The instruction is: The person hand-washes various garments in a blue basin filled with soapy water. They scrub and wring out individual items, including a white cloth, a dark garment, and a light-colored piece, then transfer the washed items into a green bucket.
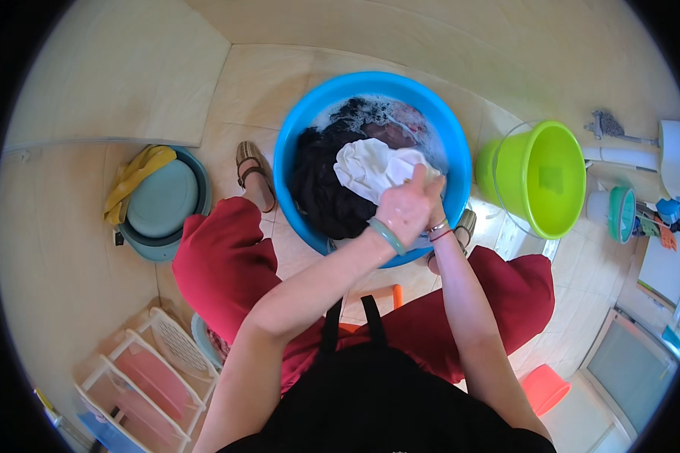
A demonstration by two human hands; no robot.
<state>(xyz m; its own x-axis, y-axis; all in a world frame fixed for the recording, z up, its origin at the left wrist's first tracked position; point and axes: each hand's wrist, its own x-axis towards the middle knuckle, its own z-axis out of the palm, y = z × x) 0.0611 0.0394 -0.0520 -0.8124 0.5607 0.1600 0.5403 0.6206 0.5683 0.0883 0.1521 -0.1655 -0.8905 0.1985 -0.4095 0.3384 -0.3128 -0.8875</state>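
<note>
A wide blue basin (285,143) stands on the floor between my feet, with suds and wet dark clothes (325,185) in it. Over the dark laundry, a bunched white cloth (374,166) is in my hands. My left hand (404,211), with a pale green bangle at its wrist, is closed on the cloth's right end. Pressed close against it, my right hand (435,202) grips the same end; a thin red bracelet circles that wrist. The right hand's fingers are partly hidden behind the left.
To the basin's right is a bright green bucket (499,174) with a wire handle. Grey-green basins (162,196) with a yellow cloth (140,177) over the edge are at the left wall. A white rack (140,340) is at lower left, a coral bucket (545,389) at lower right.
</note>
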